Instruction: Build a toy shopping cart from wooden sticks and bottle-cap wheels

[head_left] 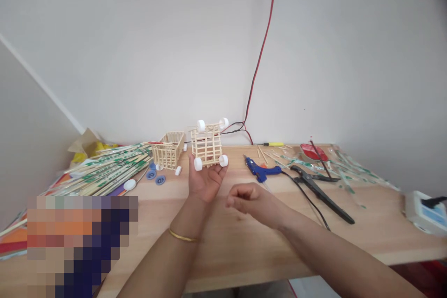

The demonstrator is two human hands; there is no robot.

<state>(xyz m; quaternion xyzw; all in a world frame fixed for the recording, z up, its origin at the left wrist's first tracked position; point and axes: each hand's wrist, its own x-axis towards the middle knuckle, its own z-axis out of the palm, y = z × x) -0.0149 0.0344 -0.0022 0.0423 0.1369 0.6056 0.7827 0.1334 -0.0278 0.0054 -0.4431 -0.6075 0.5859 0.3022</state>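
Observation:
My left hand (205, 180) is raised palm up over the wooden table (244, 247), and a small cart built of wooden sticks with white wheels (208, 144) rests tilted on its fingers. The thumb and fingers cup the cart from below. My right hand (248, 201) hovers a little to the right and nearer to me, its fingers curled loosely inward with nothing visible in them. A second stick-built box (169, 150) stands on the table just left of the held cart.
A pile of wrapped chopsticks (104, 170) lies at the left, with blue bottle caps (155, 177) beside it. A blue glue gun (260, 170), black scissors (321, 188), a red dish (313, 151) and loose sticks lie at the right. A red and black cable (260, 56) runs up the wall.

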